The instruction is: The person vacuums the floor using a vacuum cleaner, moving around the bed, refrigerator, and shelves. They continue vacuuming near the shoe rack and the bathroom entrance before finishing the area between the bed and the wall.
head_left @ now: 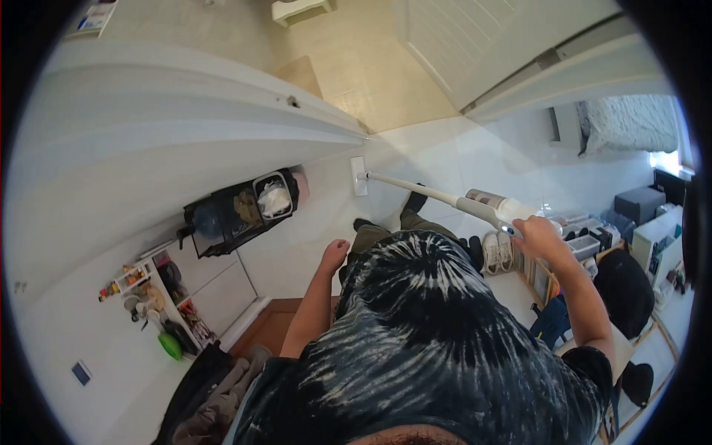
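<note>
My right hand (535,236) is wrapped round the handle of a white stick vacuum (478,209) with a clear dust cup. Its long tube slants up and left to a flat white floor head (359,176), which lies on the pale tiled floor (423,152) in front of my feet. Beside my left hip hangs my left hand (337,254), its fingers curled in and nothing visible in them. The floor head is near the wall, to the right of a black-framed bin (273,199) with bags in it.
An open white door (475,44) stands at the top right, beyond a doorway. White shoes (497,252), storage boxes (639,204) and a black bag (624,293) sit on the right. A shelf (174,304) with small items is at the left, with clothes (222,400) below it.
</note>
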